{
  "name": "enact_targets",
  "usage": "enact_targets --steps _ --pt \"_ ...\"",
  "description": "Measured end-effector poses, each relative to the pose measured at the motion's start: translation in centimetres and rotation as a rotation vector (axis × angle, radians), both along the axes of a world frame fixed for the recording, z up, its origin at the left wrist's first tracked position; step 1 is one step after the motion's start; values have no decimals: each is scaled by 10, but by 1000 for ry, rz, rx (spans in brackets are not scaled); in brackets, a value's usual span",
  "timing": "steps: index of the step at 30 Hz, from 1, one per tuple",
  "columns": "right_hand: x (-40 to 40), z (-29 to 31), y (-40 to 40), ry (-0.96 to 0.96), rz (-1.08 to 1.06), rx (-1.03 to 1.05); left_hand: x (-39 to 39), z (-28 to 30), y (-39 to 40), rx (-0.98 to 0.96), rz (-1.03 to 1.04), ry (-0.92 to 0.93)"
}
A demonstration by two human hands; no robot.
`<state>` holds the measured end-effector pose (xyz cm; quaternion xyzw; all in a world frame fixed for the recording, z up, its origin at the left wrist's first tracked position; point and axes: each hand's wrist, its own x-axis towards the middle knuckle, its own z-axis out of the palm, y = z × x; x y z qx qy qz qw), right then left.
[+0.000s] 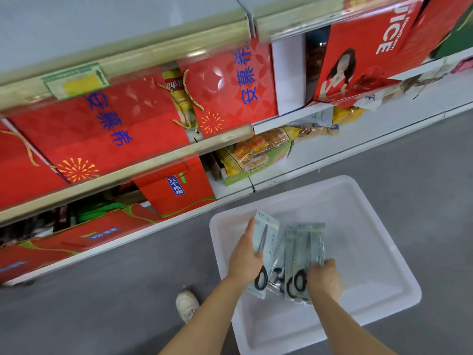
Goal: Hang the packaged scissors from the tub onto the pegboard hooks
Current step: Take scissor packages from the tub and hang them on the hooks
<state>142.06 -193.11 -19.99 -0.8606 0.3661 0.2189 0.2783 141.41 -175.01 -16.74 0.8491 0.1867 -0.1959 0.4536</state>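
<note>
A white plastic tub [378, 242] stands on the grey floor below me. Over its near left part I hold a fan of several packaged scissors [294, 254], pale blue-grey cards with black handles at the near end. My left hand [244, 257] grips the leftmost pack along its left edge, thumb across the card. Around the handle end of the right-hand packs my right hand [325, 279] is closed. No pegboard or hook is in view.
Store shelves [179, 152] rise to the left and ahead, filled with red gift boxes [107, 129] and yellow snack packs [261, 149]. A red juice box [368, 52] sits at the upper right. My white shoe [186, 304] rests on the floor left of the tub.
</note>
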Motion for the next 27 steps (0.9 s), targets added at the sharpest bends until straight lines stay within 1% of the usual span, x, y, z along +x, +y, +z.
enact_targets --steps 2,4,7,11,13,17,21,24,27 --pt "-3 8 -4 -41 6 -11 -3 8 2 -52 32 -41" --pt "-4 20 -5 -124 7 8 -6 21 5 -121 91 -115" --pt "3 50 3 -303 27 124 -6 53 9 -190 242 -258" --pt "26 111 39 -522 118 308 6 106 25 -179 437 -484" --pt "42 145 64 -619 164 346 16 137 44 -160 517 -600" --pt "72 228 117 -851 253 451 35 216 98 -156 689 -810" --pt "88 308 171 -1018 360 640 46 293 161 -108 769 -981" --pt "96 354 215 -1088 356 843 47 345 201 -66 794 -1081" --pt "99 396 256 -1179 369 928 45 386 229 -69 797 -1171"
